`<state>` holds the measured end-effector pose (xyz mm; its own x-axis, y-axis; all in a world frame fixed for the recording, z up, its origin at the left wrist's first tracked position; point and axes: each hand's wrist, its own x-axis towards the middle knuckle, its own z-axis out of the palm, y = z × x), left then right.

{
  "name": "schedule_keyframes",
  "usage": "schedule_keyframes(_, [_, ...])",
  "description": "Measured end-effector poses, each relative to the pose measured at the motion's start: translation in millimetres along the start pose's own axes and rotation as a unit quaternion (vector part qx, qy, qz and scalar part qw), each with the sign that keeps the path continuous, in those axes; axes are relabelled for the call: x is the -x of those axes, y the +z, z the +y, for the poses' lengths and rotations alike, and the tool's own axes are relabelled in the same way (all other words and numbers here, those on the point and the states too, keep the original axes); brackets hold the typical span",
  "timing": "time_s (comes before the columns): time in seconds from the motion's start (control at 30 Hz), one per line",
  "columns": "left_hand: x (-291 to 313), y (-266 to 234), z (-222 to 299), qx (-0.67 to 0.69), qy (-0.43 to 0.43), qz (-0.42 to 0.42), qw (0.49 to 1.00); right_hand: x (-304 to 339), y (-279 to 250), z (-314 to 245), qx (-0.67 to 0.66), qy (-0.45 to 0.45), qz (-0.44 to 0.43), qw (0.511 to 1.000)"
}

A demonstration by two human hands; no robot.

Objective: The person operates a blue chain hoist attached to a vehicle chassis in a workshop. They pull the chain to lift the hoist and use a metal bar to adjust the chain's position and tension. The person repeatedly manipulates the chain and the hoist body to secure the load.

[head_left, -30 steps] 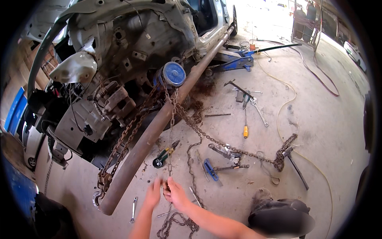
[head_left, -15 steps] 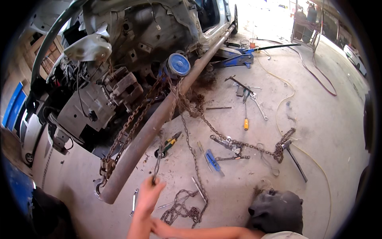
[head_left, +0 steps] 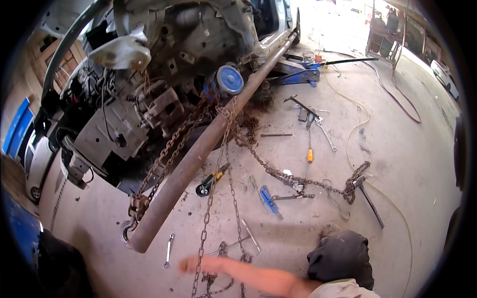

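Note:
My right hand (head_left: 196, 265) reaches in from the lower right, its light sleeve at the elbow. Motion smears the fingers, so their closure does not show. Beside it hangs a strand of hand chain (head_left: 206, 218), crossing in front of the hand to the lower edge. A second chain strand (head_left: 234, 193) drops nearby to a chain pile on the floor. Both come from a blue chain hoist (head_left: 230, 80) by the stripped car front. A long rusty steel pipe (head_left: 184, 186) slants across, with a hook and chain (head_left: 136, 208) at its near end. My left hand is out of view.
A combination wrench (head_left: 169, 251), green-yellow pliers (head_left: 211, 181), a blue-handled tool (head_left: 268, 198), an orange-handled screwdriver (head_left: 310, 155) and a hammer (head_left: 367, 201) lie on the concrete. Farther back stands a blue floor jack (head_left: 298, 74). A hose (head_left: 387, 191) curves along the right.
My left hand, earlier gripping the chain below the pipe, has left the view. My right hand has risen slightly toward the chain. The chain strands now hang longer and straighter.

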<state>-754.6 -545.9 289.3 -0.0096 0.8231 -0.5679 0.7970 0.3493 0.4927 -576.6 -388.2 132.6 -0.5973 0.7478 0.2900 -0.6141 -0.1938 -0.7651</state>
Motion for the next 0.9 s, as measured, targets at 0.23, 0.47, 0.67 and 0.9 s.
schedule_keyframes(0.23, [-258.6,88.8,-4.7,-0.279,0.334,0.041,0.900,66.9,-105.7,-151.3,-0.266,-0.174,0.466,0.826])
schedule_keyframes(0.47, [-275.2,138.0,416.3,0.272,0.242,-0.176,0.914,66.0,-77.6,-143.5,0.100,-0.151,0.605,0.776])
schedule_keyframes(0.67, [-239.1,101.4,296.2,0.222,0.289,-0.091,0.927,48.8,-26.0,-25.3,0.287,-0.077,0.500,0.813])
schedule_keyframes(0.9, [-114.0,17.0,123.7,0.008,0.186,-0.090,0.978,30.0,65.7,150.2,0.346,-0.136,0.177,0.911])
